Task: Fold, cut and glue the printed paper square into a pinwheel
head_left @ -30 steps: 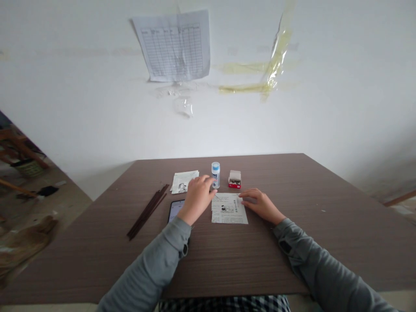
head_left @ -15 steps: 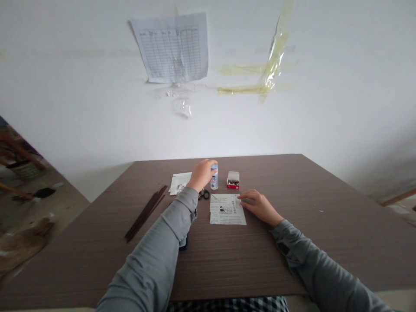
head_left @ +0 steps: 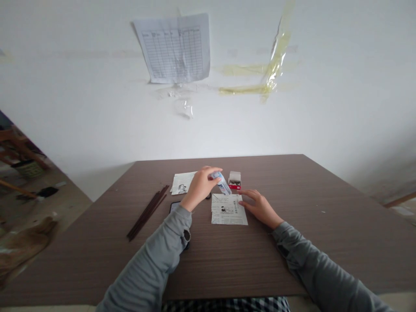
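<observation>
My left hand (head_left: 199,187) is closed round a small white bottle with a blue cap (head_left: 222,183), held tilted above the far edge of a printed paper cutting (head_left: 229,209). That cutting lies flat on the brown table (head_left: 292,242). My right hand (head_left: 260,206) rests on the cutting's right edge with its fingers stretched out flat, holding nothing.
A small red and white box (head_left: 234,179) stands just behind the cutting. A second paper piece (head_left: 182,182) lies at the back left, dark thin sticks (head_left: 147,211) further left, and a phone (head_left: 173,207) shows partly under my left forearm. A printed sheet (head_left: 173,47) hangs on the wall.
My left hand reached to the standing bottle, took hold of it, and has brought it back tilted over the cutting. The right hand stayed on the paper's edge.
</observation>
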`<state>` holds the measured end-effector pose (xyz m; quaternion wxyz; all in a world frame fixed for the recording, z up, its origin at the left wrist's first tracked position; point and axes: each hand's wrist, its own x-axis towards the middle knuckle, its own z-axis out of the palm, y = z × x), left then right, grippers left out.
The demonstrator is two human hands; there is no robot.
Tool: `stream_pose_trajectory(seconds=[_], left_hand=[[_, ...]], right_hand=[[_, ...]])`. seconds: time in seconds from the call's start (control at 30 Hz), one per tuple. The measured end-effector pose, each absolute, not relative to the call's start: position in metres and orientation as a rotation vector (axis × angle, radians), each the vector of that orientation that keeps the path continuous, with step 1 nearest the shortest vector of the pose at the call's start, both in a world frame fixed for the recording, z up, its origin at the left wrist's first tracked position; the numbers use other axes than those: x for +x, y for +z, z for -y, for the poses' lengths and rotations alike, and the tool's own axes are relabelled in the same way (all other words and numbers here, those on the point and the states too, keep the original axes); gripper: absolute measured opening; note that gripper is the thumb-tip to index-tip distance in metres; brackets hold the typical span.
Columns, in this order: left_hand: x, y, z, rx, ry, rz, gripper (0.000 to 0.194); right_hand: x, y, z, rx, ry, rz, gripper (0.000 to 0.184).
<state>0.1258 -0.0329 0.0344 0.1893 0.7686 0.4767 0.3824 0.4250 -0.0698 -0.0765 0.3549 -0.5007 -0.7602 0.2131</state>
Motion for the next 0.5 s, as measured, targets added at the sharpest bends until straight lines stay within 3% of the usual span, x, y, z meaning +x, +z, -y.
stream_pose_trajectory(seconds=[0.23, 0.5], left_hand=[[0.117, 0.008, 0.069, 2.047, 1.135, -1.162, 0.027], [0.107, -0.012, 0.084, 2.016, 1.161, -1.172, 0.025]], right_hand=[[0.424, -0.083, 0.067, -1.173, 0.547, 1.960, 0.056], [0.425, -0.098, 0.062, -1.074, 0.510, 2.044, 0.052]])
